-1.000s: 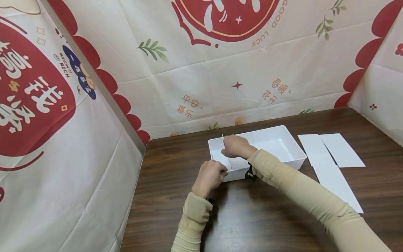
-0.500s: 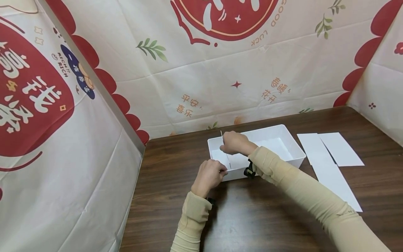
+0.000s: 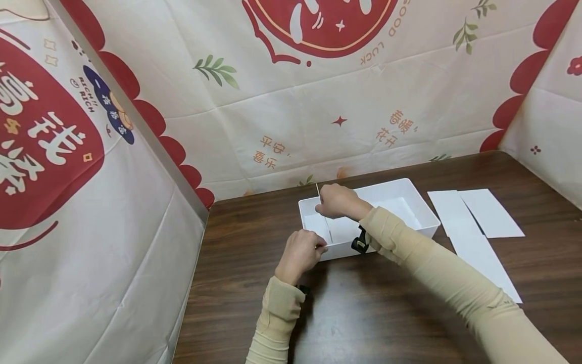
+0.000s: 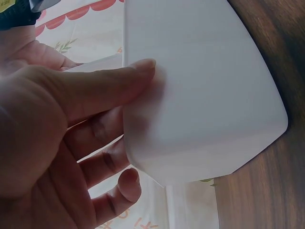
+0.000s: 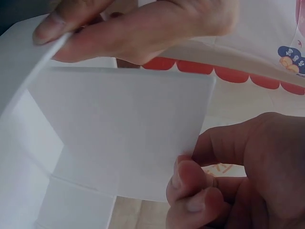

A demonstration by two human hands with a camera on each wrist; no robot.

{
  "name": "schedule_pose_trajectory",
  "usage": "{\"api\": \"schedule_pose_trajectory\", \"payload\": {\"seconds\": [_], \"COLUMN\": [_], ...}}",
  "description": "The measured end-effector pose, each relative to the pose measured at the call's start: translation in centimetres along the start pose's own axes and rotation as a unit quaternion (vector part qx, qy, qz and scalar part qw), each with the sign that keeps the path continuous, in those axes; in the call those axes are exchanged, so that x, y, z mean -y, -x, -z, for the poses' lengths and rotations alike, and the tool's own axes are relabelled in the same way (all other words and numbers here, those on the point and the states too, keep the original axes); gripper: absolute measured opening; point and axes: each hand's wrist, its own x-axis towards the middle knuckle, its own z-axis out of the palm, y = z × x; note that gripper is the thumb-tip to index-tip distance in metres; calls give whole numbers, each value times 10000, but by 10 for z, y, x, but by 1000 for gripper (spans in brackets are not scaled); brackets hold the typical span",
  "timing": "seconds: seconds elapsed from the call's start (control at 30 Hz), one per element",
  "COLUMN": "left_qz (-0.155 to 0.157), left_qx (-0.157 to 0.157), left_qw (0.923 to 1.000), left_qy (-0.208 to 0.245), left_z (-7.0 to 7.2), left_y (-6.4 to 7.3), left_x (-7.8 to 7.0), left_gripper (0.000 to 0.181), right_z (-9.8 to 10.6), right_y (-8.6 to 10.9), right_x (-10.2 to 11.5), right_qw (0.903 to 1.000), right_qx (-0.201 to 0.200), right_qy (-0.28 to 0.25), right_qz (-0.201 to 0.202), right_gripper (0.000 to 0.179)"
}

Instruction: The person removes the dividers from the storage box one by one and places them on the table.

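A shallow white box (image 3: 341, 249) lies on the table, nearly crosswise, in the head view. My left hand (image 3: 300, 255) grips its near wall close to the left corner. In the left wrist view, the thumb (image 4: 136, 78) presses on the outside of that wall, with the other fingers behind it. Above the box's left part, my right hand (image 3: 341, 201) pinches a thin white panel (image 5: 124, 124) at its far edge. The panel stands on edge across the box, its far end tilted up past the rim. Its near end sits by my left fingers.
Several flat white sheets (image 3: 484, 263) lie on the brown wooden table (image 3: 245, 303) to the right of the box. A printed white cloth (image 3: 291, 111) hangs behind the table, and another cloth hangs at the left side.
My right hand has risen slightly with the far end of the panel, which sticks up higher above the box. My left hand keeps its grip on the wall.
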Motion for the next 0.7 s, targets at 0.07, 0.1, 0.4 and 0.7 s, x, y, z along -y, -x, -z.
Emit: {"api": "schedule_pose_trajectory", "payload": {"seconds": [0.07, 0.1, 0.4, 0.7], "left_qz": [-3, 4, 103, 165], "left_qx": [2, 9, 95, 63], "left_qw": [10000, 10000, 9999, 9998], "left_qy": [2, 5, -3, 104], "left_z": [0, 1, -1, -2], "left_y": [0, 0, 1, 2], "left_x": [0, 0, -1, -1], "left_gripper": [7, 6, 6, 5], "right_z": [3, 4, 21, 34], "right_y": [1, 1, 15, 28], "right_x": [1, 1, 4, 6], "right_qw": [10000, 10000, 9988, 9959], "right_qx": [-15, -17, -357, -798], "right_qy": [27, 29, -245, -161], "right_qz": [4, 6, 236, 383], "right_gripper": [41, 42, 44, 47]}}
